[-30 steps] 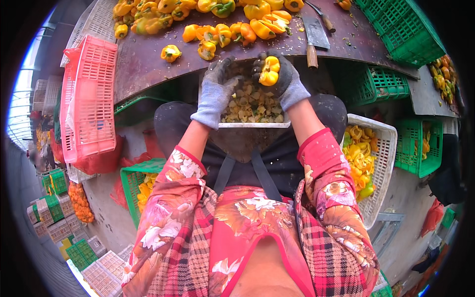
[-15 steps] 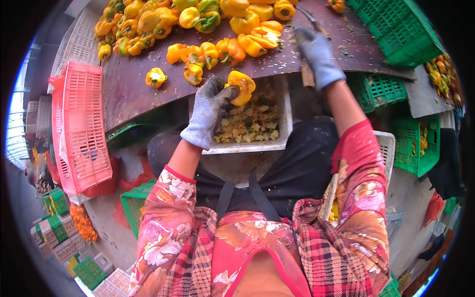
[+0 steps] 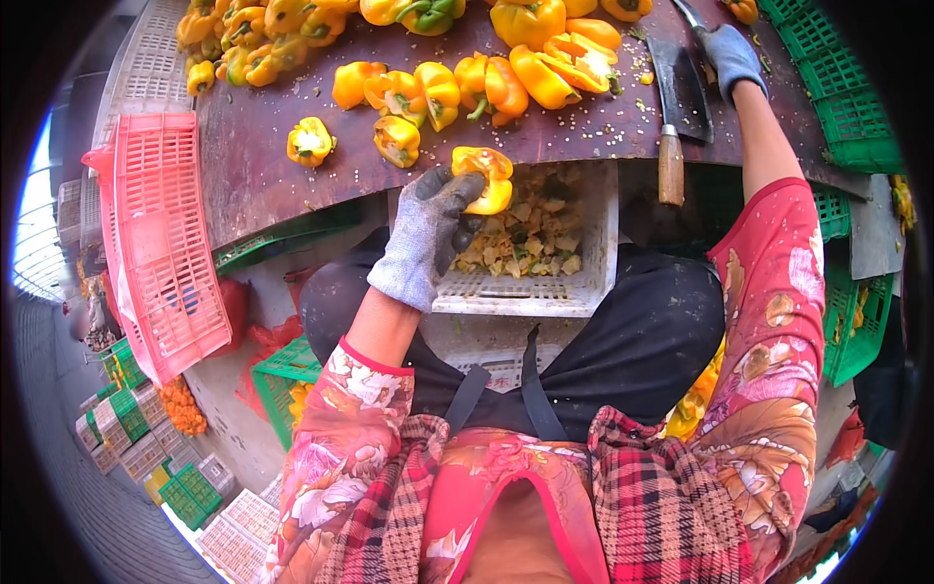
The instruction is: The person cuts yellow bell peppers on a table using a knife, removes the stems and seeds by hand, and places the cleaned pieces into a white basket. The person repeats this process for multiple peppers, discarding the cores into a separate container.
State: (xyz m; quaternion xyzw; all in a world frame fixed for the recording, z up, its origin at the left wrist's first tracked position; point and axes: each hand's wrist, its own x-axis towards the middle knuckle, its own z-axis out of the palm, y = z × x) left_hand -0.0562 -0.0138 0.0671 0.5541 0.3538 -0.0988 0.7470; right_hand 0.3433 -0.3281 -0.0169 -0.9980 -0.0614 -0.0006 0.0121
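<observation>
My left hand [image 3: 433, 229], in a grey glove with dark fingers, is closed on a cut yellow bell pepper [image 3: 484, 179] above a white crate [image 3: 525, 306] of pale pepper scraps [image 3: 516, 238]. Out at the right of the table, my gloved right hand [image 3: 732, 60] is closed over the handle end of a curved knife [image 3: 689, 14]; the handle itself is hidden under the glove. Left of that hand lies a cleaver [image 3: 681, 90], its wooden handle jutting past the table's near edge. Several cut yellow peppers [image 3: 440, 95] sit in rows in front.
A dark red tabletop [image 3: 253, 185] spans the front, scattered with seeds. Whole peppers [image 3: 263, 29] are heaped at the far left. A pink crate [image 3: 161, 253] stands left, a green crate [image 3: 827, 78] far right. More green crates [image 3: 851, 331] are beside my right arm.
My right hand has moved right and away from me, off the cleaver's area, to the curved knife. The left hand still holds its pepper; the whole view has shifted somewhat.
</observation>
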